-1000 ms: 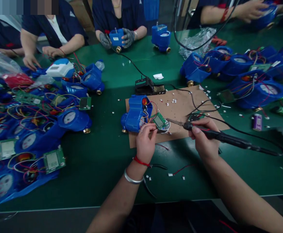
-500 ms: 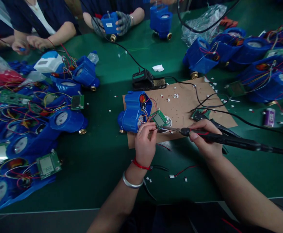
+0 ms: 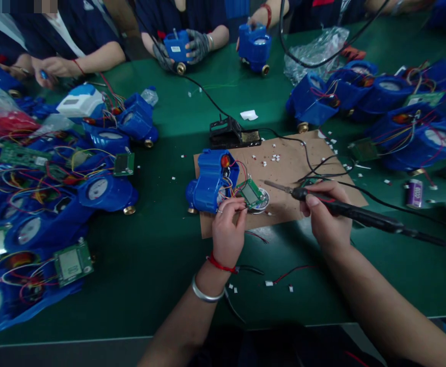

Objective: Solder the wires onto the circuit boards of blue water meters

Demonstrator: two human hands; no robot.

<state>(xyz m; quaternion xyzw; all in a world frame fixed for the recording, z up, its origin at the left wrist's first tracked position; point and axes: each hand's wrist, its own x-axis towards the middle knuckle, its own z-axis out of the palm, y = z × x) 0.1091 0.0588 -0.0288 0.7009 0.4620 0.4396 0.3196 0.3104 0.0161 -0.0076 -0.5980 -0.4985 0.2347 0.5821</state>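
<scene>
My left hand (image 3: 228,224) is closed at the lower edge of a small green circuit board (image 3: 251,193), its fingertips pinching something too small to make out. Coloured wires join the board to an open blue meter housing (image 3: 211,181) on its left. The board rests partly over a round tin (image 3: 261,200) on a sheet of brown cardboard (image 3: 284,173). My right hand (image 3: 330,214) grips a black and red soldering iron (image 3: 318,200); its metal tip points left and is held apart from the board, above the cardboard.
Wired blue meters (image 3: 108,191) crowd the left, and more meters (image 3: 417,127) stand at the right. A black iron stand (image 3: 232,133) is behind the cardboard. A purple battery (image 3: 414,193) lies at right. Across the table, gloved hands (image 3: 198,47) hold a meter.
The soldering iron's tip has lifted away from the board's edge, up and to the right. Across the table, a person's hand has come onto the standing blue meter. My left hand has hardly moved.
</scene>
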